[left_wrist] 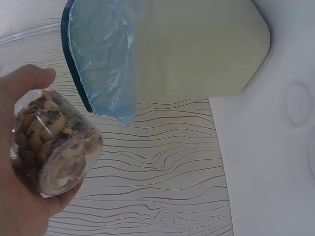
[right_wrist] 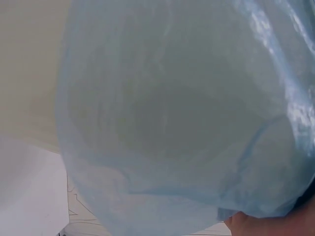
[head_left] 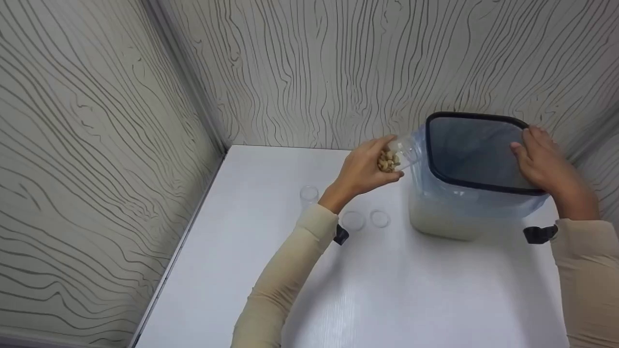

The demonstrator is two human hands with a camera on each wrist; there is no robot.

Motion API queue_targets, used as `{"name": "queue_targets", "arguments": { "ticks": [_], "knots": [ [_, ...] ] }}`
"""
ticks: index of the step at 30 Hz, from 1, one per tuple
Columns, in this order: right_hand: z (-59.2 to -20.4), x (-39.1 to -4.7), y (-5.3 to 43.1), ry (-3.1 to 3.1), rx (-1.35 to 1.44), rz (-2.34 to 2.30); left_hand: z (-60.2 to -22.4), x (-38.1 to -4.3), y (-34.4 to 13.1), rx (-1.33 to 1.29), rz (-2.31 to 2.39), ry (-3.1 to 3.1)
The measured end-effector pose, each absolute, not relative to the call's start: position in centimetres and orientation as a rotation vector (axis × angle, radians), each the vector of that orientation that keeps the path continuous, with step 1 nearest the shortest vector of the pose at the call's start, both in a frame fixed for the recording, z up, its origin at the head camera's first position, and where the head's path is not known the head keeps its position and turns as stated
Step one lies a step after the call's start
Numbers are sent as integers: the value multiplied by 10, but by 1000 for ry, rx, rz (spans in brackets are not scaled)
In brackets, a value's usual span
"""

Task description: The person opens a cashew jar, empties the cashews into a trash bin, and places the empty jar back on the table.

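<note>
My left hand holds a small clear plastic jar tipped on its side, its mouth end towards the bin in the head view. Cashew-like nuts with dark specks lie inside the jar. Just to the right stands a pale trash bin with a dark rim and a thin blue liner bag folded over it. My right hand grips the bin's right rim, thumb towards the opening. In the right wrist view the liner covers most of the picture, with part of that hand below the rim.
Another clear jar stands on the white table, left of my left wrist. Two round clear lids, a left lid and a right lid, lie near the bin. Wood-patterned wall panels border the table behind and left.
</note>
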State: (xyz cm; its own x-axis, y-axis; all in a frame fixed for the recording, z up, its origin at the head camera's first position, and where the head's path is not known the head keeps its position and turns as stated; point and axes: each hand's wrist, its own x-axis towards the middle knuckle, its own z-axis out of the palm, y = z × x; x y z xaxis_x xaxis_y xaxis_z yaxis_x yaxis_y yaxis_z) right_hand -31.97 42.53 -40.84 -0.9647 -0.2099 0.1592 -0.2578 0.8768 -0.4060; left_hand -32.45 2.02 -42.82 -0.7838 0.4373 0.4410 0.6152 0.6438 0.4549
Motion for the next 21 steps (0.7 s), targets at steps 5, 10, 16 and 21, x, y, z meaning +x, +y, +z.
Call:
{"name": "queue_targets", "arguments": {
  "ticks": [5,10,16,21],
  "knots": [
    [-406,-318,424,-2959,344,663,-425,-326,24,-860,-860,-2590],
    [-405,-316,424,-2968,333,672,-422,-328,27,-872,-850,-2594],
    [-404,-314,422,-2972,313,675,-415,-329,31,-875,-805,-2614],
    [-405,-317,421,-2969,319,659,-410,-330,32,-899,-742,-2622]
  ]
}}
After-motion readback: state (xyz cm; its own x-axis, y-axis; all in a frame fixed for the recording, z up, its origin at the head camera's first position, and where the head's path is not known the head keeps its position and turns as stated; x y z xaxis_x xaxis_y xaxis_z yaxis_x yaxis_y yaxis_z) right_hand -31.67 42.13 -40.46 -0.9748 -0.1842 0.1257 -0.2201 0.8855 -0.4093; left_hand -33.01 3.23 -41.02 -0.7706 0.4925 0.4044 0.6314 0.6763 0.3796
